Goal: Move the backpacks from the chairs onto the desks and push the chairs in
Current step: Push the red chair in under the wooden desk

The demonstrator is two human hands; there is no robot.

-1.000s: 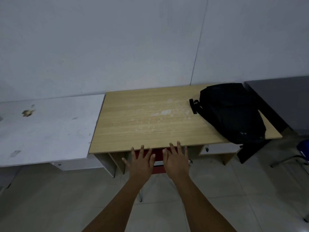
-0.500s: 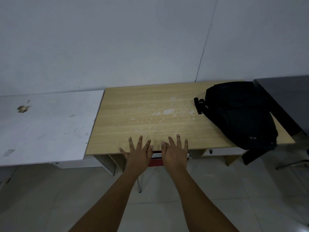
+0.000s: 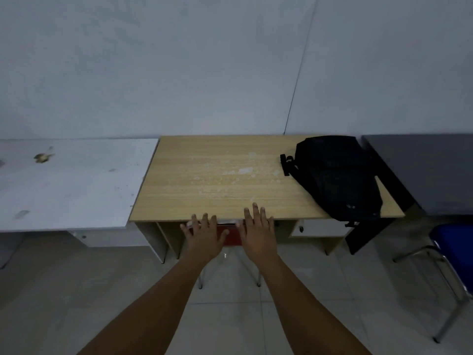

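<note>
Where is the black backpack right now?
In the head view, the black backpack lies on the right end of the wooden desk, beside the grey desk, its lower end overhanging the front edge.

A grey-white wall (image 3: 179,73), pale floor tiles (image 3: 64,303), perhaps a brown stain (image 3: 42,157)
</note>
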